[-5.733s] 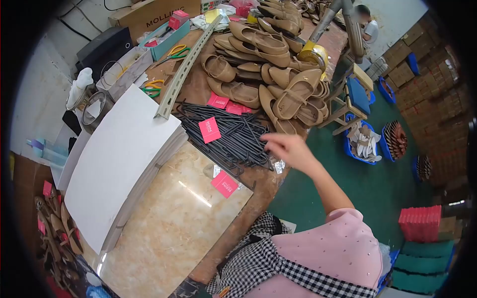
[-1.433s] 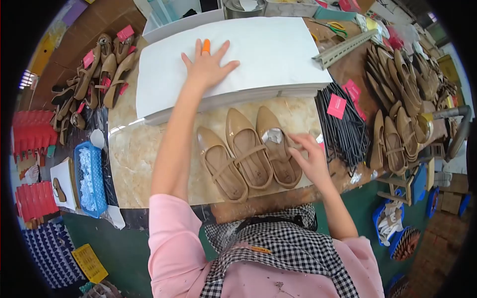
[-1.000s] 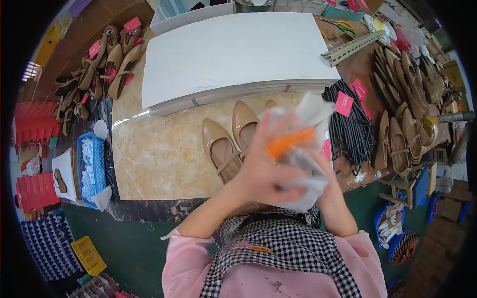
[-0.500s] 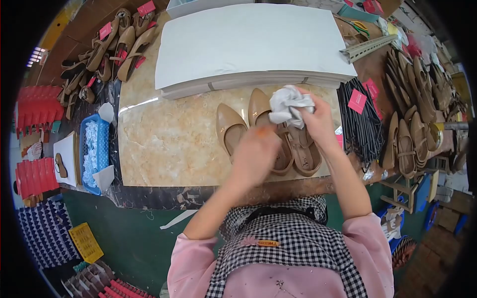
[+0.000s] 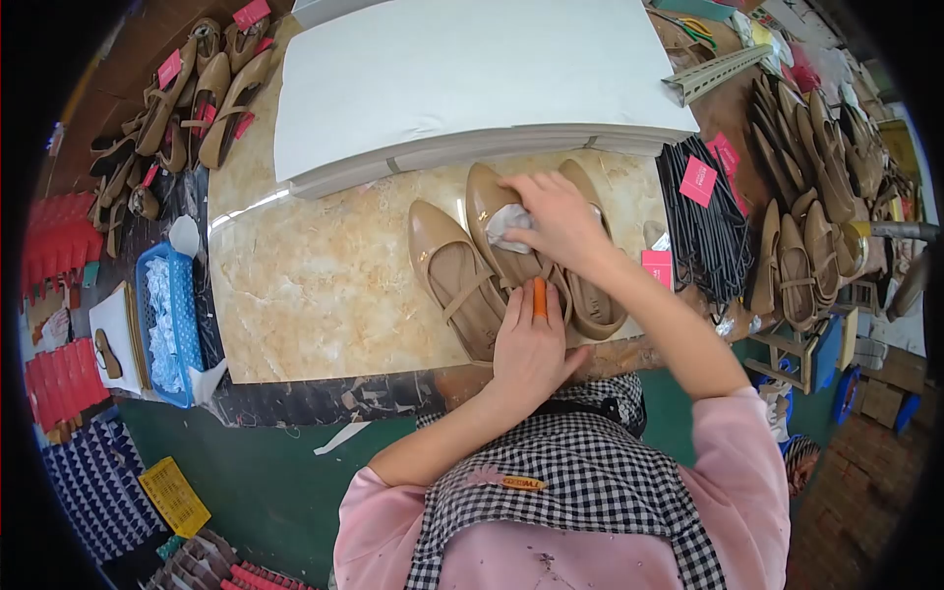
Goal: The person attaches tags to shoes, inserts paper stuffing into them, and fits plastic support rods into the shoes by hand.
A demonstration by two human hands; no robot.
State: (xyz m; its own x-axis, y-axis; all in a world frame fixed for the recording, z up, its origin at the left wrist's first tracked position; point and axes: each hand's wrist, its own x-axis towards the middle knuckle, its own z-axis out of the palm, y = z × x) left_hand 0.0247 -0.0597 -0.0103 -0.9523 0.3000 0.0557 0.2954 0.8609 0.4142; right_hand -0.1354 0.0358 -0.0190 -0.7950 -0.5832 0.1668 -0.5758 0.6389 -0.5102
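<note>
Three tan pointed shoes stand side by side on the marbled board (image 5: 315, 285). My right hand (image 5: 559, 216) is closed on a crumpled ball of white paper (image 5: 509, 229) at the opening of the middle shoe (image 5: 484, 197). Against the heel part of that same shoe lies my left hand (image 5: 531, 344), an orange cover on one finger, its fingers laid close together on the shoe. The left shoe (image 5: 438, 231) is untouched; my right forearm passes over part of the right shoe (image 5: 595, 300).
Behind the shoes lies a stack of white paper (image 5: 472, 79). Black hooked sticks (image 5: 703, 236) and piled tan shoes (image 5: 806, 177) are at the right, a metal angle bar (image 5: 723, 74) behind. More shoes (image 5: 211, 93) and a blue basket (image 5: 169, 324) are at the left.
The paper, spread between both hands earlier, became a ball in my right hand and is now down at the middle shoe. My left hand has settled on that shoe's heel part.
</note>
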